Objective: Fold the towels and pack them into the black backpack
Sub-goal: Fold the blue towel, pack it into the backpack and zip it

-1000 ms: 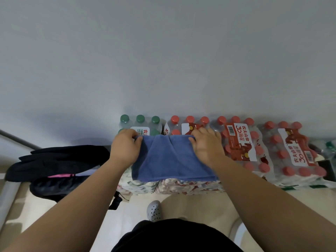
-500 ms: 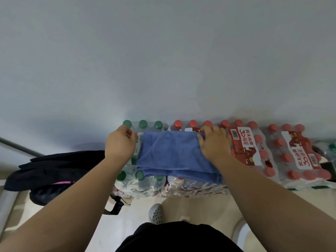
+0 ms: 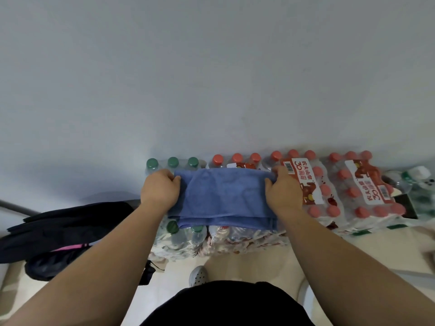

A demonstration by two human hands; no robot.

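Both hands have slid out to the far corners of the towel (image 3: 223, 196) since a moment ago. The left hand (image 3: 161, 189) and right hand (image 3: 282, 191) are each curled and pinching an edge, arms reaching straight ahead. It's lying flat on the bottle packs (image 3: 327, 189), long axis running 9 to 3 o'clock, with the backpack (image 3: 58, 231) down at its 8 o'clock.

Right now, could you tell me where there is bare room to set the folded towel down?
Bare floor lies between the backpack and the shoe, and right of the shoe before the red-capped bottle packs. Those packs' tops beyond the right hand are free but bumpy. Crowded: the packs under the towel and left hand, and the clutter far right.
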